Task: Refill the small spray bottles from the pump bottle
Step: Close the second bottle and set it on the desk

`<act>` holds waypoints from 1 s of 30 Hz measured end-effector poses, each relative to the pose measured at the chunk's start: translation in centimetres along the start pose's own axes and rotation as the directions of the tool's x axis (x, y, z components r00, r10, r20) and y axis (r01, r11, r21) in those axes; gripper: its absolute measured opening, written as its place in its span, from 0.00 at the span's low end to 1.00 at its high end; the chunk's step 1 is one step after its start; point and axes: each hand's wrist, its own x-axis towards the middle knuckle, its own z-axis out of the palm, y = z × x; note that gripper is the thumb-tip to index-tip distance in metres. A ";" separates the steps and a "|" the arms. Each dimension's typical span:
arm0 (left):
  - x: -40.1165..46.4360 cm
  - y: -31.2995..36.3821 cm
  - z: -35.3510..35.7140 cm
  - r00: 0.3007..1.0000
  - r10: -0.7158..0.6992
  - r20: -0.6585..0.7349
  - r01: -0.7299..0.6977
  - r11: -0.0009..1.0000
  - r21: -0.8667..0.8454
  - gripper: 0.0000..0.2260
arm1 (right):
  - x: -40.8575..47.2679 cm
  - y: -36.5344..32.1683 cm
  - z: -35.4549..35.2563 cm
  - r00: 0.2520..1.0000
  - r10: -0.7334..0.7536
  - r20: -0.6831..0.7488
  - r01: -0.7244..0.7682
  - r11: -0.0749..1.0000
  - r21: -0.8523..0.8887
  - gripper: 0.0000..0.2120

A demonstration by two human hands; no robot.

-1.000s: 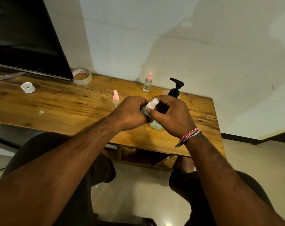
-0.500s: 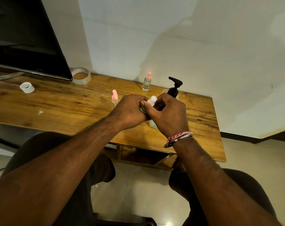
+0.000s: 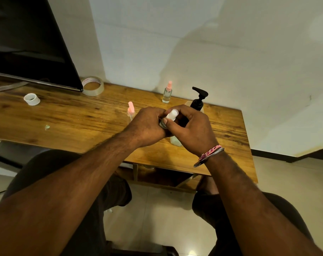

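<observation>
Both hands meet over the wooden counter point(image 3: 64, 119): the left hand point(image 3: 147, 126) has its fingers curled round the body of a small clear spray bottle with a white cap point(image 3: 170, 115), and the right hand point(image 3: 192, 128) pinches that bottle's top with thumb and forefinger, seemingly twisting the top. Whether it is coming off for filling or going back on after, I cannot tell. Three small spray bottles show in all: this held one, a pink-capped clear one point(image 3: 130, 109) just left of the hands, and another pink-capped one point(image 3: 167, 93) near the wall. One pump bottle with a black pump head point(image 3: 198, 100) stands just behind the right hand. Two tape rolls, one clear point(image 3: 92, 85), one white point(image 3: 31, 99), lie further left.
</observation>
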 end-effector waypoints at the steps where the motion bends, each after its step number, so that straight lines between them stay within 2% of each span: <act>1: 0.0 0.0 0.0 1.000 0.004 0.004 -0.004 1.000 0.000 0.13 | 0.0 0.1 -0.4 0.999 -0.012 0.031 0.012 1.000 -0.006 0.09; 4: -0.1 0.1 0.0 1.000 0.012 0.008 -0.012 1.000 0.009 0.16 | 0.1 0.3 -1.1 0.998 -0.027 0.055 0.029 0.999 -0.038 0.10; 9: -0.1 0.3 0.2 0.999 0.011 -0.031 -0.010 0.999 0.035 0.12 | -0.2 0.1 0.2 0.988 0.001 -0.155 -0.011 0.998 -0.062 0.12; 12: -0.1 0.2 0.3 0.998 0.014 -0.056 -0.013 0.999 0.030 0.11 | -0.2 -0.1 1.1 0.974 -0.017 -0.226 -0.003 0.996 -0.085 0.13; 16: -0.3 0.2 0.3 0.998 0.026 -0.051 -0.025 1.000 0.014 0.12 | -0.2 -0.3 0.9 0.980 -0.077 -0.184 0.064 0.995 -0.075 0.16; 19: -0.2 0.0 0.2 0.998 0.027 -0.055 -0.027 1.000 0.003 0.10 | -0.1 -0.3 1.0 0.989 -0.063 -0.133 0.058 0.998 -0.037 0.10; 22: -0.1 -0.3 0.0 0.998 0.019 -0.053 -0.019 1.000 -0.009 0.10 | 0.2 0.0 0.3 1.000 -0.024 -0.016 0.024 0.999 0.042 0.09; 25: -0.2 -0.3 -0.1 0.999 0.019 -0.039 -0.019 1.000 -0.003 0.16 | 0.2 0.4 -0.8 0.995 -0.041 0.089 0.039 0.999 0.030 0.11; 27: -0.3 -0.2 0.0 0.999 0.036 -0.031 -0.036 0.999 0.007 0.17 | 0.2 0.5 -1.0 0.998 -0.040 0.058 0.040 0.999 0.005 0.11; 30: -0.3 0.0 0.3 0.998 0.041 -0.052 -0.039 0.999 0.029 0.13 | 0.1 0.3 -0.2 0.996 0.013 -0.088 -0.012 1.000 0.006 0.12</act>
